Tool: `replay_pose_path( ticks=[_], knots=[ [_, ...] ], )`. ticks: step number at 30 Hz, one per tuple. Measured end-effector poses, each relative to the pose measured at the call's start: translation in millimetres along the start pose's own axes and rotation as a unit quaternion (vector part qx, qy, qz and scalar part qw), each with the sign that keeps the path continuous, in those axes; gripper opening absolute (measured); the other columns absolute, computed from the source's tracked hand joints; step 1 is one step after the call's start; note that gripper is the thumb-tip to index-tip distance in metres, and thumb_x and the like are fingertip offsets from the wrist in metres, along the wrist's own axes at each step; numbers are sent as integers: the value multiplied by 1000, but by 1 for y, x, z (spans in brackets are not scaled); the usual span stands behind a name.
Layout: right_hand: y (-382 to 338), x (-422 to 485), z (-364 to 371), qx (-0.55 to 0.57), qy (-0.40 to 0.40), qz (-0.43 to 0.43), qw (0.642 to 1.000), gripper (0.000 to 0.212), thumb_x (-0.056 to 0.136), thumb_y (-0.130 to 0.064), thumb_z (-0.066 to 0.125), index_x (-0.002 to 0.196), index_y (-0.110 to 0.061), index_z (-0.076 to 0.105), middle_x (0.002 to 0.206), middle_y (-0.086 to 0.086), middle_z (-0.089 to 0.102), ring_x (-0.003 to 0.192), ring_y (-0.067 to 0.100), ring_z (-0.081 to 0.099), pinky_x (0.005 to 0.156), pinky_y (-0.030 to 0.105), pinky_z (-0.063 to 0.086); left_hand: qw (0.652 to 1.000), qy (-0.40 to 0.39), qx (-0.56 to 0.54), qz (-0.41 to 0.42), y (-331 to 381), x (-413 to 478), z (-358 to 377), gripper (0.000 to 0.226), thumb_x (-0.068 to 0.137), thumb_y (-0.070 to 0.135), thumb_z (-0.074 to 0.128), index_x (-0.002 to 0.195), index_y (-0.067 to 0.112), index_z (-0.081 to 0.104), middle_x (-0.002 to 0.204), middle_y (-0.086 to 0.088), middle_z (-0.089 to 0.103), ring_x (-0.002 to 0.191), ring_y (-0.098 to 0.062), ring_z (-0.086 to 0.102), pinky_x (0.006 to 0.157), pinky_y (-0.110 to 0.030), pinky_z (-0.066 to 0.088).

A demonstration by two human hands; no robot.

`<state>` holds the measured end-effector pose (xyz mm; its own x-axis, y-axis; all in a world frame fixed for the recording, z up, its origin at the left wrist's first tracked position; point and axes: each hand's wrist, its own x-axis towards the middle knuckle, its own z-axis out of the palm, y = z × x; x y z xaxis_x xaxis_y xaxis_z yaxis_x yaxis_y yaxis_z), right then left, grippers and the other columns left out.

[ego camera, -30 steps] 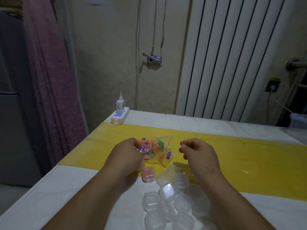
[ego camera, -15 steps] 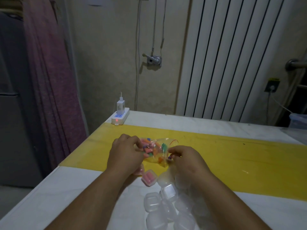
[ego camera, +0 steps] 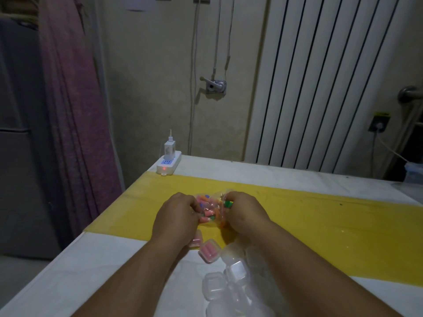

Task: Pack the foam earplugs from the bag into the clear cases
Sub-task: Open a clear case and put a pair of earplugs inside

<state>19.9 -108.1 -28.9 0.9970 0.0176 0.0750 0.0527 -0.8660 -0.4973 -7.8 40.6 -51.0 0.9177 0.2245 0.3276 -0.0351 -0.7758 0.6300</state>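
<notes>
Both hands are on the bag (ego camera: 209, 208) of earplugs (ego camera: 207, 212), over the yellow strip (ego camera: 320, 225) of the table (ego camera: 91, 271); whether the bag rests on the strip I cannot tell. The left hand (ego camera: 176, 217) grips its left side with curled fingers, and the right hand (ego camera: 246, 213) pinches its right edge. The step looks like opening the mouth to get plugs out. To do it well, keep the mouth tipped up so loose foam pieces do not spill, steady the bag with the left hand, and let only the right reach in. Drawing out one matching pair at a time seems wise. One filled case (ego camera: 209, 250) of pink plugs lies just near of the hands. The empty cases (ego camera: 235, 271) are heaped nearer still, within easy reach.
</notes>
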Motion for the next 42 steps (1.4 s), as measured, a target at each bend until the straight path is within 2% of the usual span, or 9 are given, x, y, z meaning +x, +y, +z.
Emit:
replay_pose_path(
  ticks=[4,9,13,17,21,28,31,36,42],
  knots=[
    [-3,5,3,-45,-2,3,999,13,81,-16,59,86,-19,70,93,5,70,88,26,64,67,27,46,1000,0,-12,2,2,-1,-1,14,84,16,68,77,27,66,88,12,52,76,-6,51,64,-24,42],
    [-2,6,5,-42,-4,-6,999,5,81,-17,62,82,-20,66,93,5,70,88,26,64,67,29,47,1000,-8,-10,6,0,0,0,13,84,17,70,77,28,65,92,9,54,76,-7,50,61,-23,37],
    [-3,10,7,-77,-25,-6,997,14,84,-15,58,91,-16,71,97,8,70,91,28,64,69,27,46,1000,-6,-8,0,-1,0,1,17,84,16,68,76,30,63,92,9,53,78,-9,52,61,-23,36],
    [-3,9,9,-75,-32,-1,997,15,83,-16,60,97,-13,66,102,8,68,95,28,64,73,30,48,1000,-2,-11,-2,-2,0,1,20,87,15,66,75,30,62,82,16,50,65,3,48,53,-14,29],
    [3,2,9,7,40,-39,998,9,84,-18,55,81,-26,55,91,0,64,85,24,59,66,29,43,1000,-2,3,4,-3,2,2,12,85,17,66,79,28,65,94,7,55,78,-12,55,63,-27,42],
    [-2,-2,3,-20,-38,-104,994,17,84,-14,55,77,-22,69,88,2,64,85,24,60,75,33,49,1000,-2,0,-2,-4,2,4,15,84,17,65,75,29,64,91,8,54,76,-13,57,62,-29,46],
    [-7,-3,2,-31,-32,-112,993,24,84,-16,56,63,-27,56,85,-3,59,83,21,57,70,29,45,1000,-2,5,-3,-5,3,5,13,84,19,66,76,29,65,92,8,55,78,-13,56,62,-28,41],
    [-13,-3,7,-44,-35,-127,990,15,83,-21,60,70,-29,60,96,0,67,90,24,62,75,30,51,1000,-4,7,-1,-5,3,5,11,84,18,65,79,28,67,93,6,55,76,-14,58,65,-31,48],
    [-7,-5,2,26,40,-97,994,31,84,-22,65,58,-27,49,69,-10,55,68,11,53,54,20,36,1000,0,9,-1,-6,3,5,14,84,18,65,78,31,64,93,6,55,77,-13,55,60,-27,38]
  ],
)
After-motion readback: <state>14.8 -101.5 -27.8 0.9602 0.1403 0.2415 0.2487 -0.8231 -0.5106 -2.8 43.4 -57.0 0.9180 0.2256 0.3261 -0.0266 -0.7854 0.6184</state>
